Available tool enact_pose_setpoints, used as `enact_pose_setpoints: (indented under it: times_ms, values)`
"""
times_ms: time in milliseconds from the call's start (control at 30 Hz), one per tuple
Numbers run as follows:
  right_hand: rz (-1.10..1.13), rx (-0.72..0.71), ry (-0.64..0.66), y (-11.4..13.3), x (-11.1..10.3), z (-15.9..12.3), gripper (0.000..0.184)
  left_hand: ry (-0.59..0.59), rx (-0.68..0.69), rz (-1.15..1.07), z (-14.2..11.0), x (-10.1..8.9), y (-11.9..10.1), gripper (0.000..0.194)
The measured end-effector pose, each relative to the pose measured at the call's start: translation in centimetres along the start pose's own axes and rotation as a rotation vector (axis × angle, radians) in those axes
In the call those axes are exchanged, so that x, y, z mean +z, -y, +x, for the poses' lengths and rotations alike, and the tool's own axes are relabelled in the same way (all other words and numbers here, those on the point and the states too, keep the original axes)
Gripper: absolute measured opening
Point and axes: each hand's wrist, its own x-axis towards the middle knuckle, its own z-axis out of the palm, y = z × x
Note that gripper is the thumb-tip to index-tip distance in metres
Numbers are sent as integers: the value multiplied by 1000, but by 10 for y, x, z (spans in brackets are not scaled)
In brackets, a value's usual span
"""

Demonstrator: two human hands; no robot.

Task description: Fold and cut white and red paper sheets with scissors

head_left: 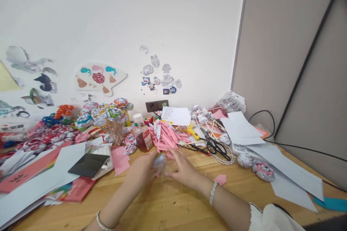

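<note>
Over the middle of the wooden table (173,213), my left hand (142,169) is closed around a small crumpled paper ball (159,161), whitish with some blue, smeared by motion. Facing it from the other side is my right hand (184,170), its fingers and thumb apart, with nothing visibly held. Just beyond both hands lies a heap of pink paper strips (165,135). A bottle of reddish liquid (143,137) stands behind my left hand. To the right of my right hand is a pink paper scrap (220,179).
Black scissors (214,146), a pearl string (226,157) and a yellow glue gun (193,132) lie back right. Crumpled paper flowers (262,170) and white sheets (292,173) are at right. At left are paper flowers on sticks (115,117) and a black tablet-like panel (89,165).
</note>
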Motion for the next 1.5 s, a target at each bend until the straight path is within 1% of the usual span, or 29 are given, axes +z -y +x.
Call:
enact_pose_setpoints:
  times_ms: [33,67,133,200,233,300,333,367,433,467,500,600,667,700,733,867,933,1033,1133,1300,1400,1500]
  values:
    - [98,19,13,0,1,0,78,-2,49,-16,-3,4,-9,44]
    - [176,36,45,-1,1,1,71,-4,86,-36,-5,9,-17,44]
    - [246,86,112,-4,2,1,47,-28,116,-58,-8,20,-23,44]
    - [233,149,115,-9,1,3,28,-113,86,-115,-9,30,-18,46]
    - [215,176,87,-10,0,3,25,-185,56,-176,-9,35,-11,46]
    - [194,211,13,-13,0,4,29,-324,-7,-374,-9,43,4,43]
    - [192,227,-18,-13,1,4,32,-375,-53,-504,-9,48,10,44]
    - [201,246,-41,-14,2,3,34,-398,-96,-652,-9,52,15,45]
    - [248,288,-68,-14,6,2,37,-433,-208,-915,-7,62,17,46]
    - [285,306,-74,-14,9,2,39,-456,-256,-999,-6,66,14,46]
    - [322,316,-76,-14,11,1,41,-484,-289,-1026,-5,71,11,47]
    - [394,314,-71,-12,17,-2,56,-570,-359,-1069,-3,84,-4,53]
    - [432,321,-81,-10,20,-4,62,-616,-390,-1118,-1,89,-10,50]
    - [452,326,-96,-10,21,-5,63,-633,-399,-1137,0,91,-12,46]
    - [468,328,-119,-9,22,-5,60,-647,-405,-1147,1,93,-13,42]
    - [448,304,-212,-11,26,-8,33,-687,-421,-1154,2,97,-13,33]
    - [447,306,-231,-12,28,-8,27,-696,-418,-1159,2,99,-13,31]
    - [460,302,-251,-12,28,-8,24,-706,-401,-1159,0,99,-14,27]
    - [449,306,-268,-11,27,-7,25,-710,-387,-1148,-2,98,-15,24]
    - [423,308,-221,-9,26,-7,21,-678,-395,-1127,-3,94,-15,24]
    - [396,292,-220,-8,26,-8,20,-674,-401,-1113,-1,93,-15,24]
    - [357,278,-174,-8,24,-9,23,-650,-375,-1106,3,91,-13,23]
